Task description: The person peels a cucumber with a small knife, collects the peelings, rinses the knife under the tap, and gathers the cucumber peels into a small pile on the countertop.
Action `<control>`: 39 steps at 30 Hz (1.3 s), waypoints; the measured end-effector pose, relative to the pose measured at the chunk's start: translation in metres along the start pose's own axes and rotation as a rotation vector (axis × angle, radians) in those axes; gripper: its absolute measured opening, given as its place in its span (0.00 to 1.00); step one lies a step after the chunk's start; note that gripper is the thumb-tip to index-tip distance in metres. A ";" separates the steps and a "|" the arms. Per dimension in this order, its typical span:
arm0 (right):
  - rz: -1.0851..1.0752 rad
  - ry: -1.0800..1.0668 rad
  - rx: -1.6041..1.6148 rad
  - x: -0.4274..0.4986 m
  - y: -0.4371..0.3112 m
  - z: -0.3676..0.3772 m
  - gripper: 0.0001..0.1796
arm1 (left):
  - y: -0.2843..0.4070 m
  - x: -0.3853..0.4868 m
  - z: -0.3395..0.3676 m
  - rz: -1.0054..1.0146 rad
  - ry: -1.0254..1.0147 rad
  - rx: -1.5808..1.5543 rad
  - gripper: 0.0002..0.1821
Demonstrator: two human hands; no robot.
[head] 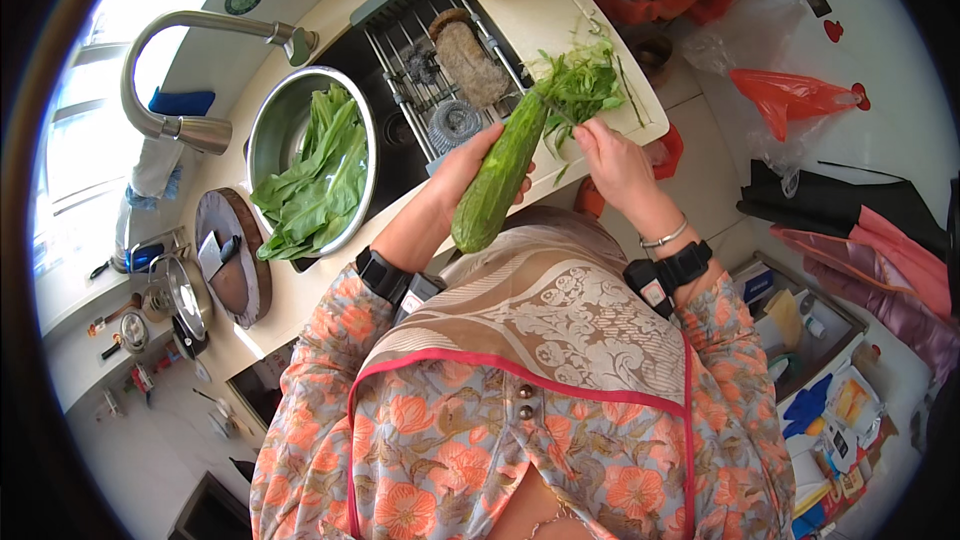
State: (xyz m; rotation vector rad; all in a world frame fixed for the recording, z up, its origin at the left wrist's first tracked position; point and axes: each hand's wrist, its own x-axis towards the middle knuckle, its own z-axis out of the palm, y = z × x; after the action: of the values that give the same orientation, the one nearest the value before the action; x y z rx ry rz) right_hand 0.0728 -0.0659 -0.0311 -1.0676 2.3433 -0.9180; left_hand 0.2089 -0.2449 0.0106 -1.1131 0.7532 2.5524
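Note:
My left hand [466, 167] grips a long green gourd [501, 176], perhaps a loofah. Its rounded end points toward my apron, and its far end leans over the counter edge. Close to that far end, my right hand [616, 163] is closed on a thin dark tool, whose blade seems to meet the gourd. Fingers hide most of this tool, so its kind is unclear. Just beyond lies a heap of green leaves, stems and pale peelings [589, 82] on the countertop.
A steel basin [365, 199] of leafy greens [322, 165] stands by the black sink [341, 52], under the curved faucet [202, 133]. A draining rack [401, 79] holds a steel scourer [455, 124] and loofah sponge [472, 64]. At left, a knife [212, 255] rests on a round wooden board [259, 270].

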 end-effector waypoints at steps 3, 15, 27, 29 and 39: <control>-0.096 0.048 -0.077 -0.008 -0.010 -0.003 0.16 | 0.005 0.007 0.006 0.012 0.023 0.026 0.23; 0.428 -0.208 0.707 0.010 0.016 -0.002 0.21 | -0.004 -0.010 0.006 -0.006 0.002 0.200 0.27; 0.346 0.088 0.776 -0.004 -0.004 -0.040 0.20 | 0.002 -0.001 0.013 0.025 0.021 0.234 0.20; 0.307 0.112 0.776 -0.008 -0.010 -0.049 0.20 | 0.001 0.000 0.008 0.023 0.037 0.204 0.20; -0.003 0.088 0.043 -0.023 -0.030 -0.040 0.15 | 0.003 0.009 0.018 0.058 -0.032 0.070 0.20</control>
State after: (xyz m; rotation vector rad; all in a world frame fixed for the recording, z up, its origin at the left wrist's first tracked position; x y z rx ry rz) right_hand 0.0788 -0.0471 0.0207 -1.0333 2.3816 -1.0311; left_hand 0.1906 -0.2374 0.0153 -1.0412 0.8715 2.5635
